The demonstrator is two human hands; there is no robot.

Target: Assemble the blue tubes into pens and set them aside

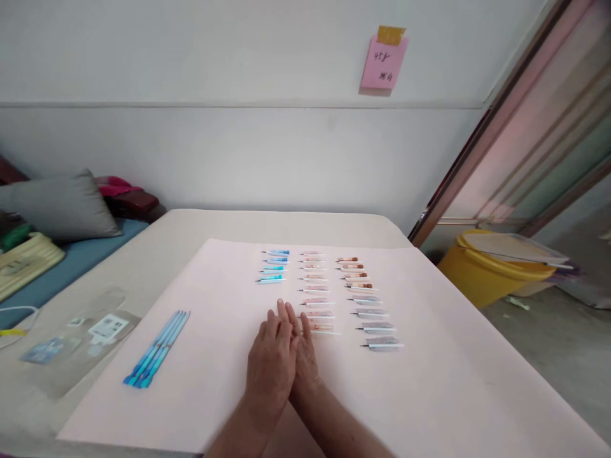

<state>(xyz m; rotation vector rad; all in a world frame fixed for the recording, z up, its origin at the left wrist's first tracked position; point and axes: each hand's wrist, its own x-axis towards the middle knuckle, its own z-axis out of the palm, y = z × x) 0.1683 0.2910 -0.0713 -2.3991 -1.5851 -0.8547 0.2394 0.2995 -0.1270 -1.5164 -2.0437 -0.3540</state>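
left hand (270,364): mine, lying flat on top of the other, fingers straight and pressed together, pinching nothing.
right hand (301,356): mine too, flat on the paper under the left, only its fingertips and outer edge showing; it grips nothing.
pink sheet (429,394): covers most of the table (157,254); both my hands rest on it near the front middle.
blue row (273,265): a short column of small blue pieces, laid side by side, just past my fingertips to the left.
middle row (315,289): the longest column, pinkish pieces; its nearest pieces lie just beside my right fingertips.
right row (365,299): brownish pieces at the far end, greyish ones nearer me, evenly spaced.
blue pens (157,348): a tight bundle lying slantwise at the left of the sheet, well apart from my hands and untouched.
progress: i judge the three columns laid out; the blue one is shorter, and the bundle looks not yet dealt with.
clear packets (76,337): lying off the sheet on the bare table at far left.
open room: plenty of bare sheet to my right and between my hands and the pens.
edges: the table's right edge drops toward a yellow bucket (491,267); the near edge is just under my forearms.
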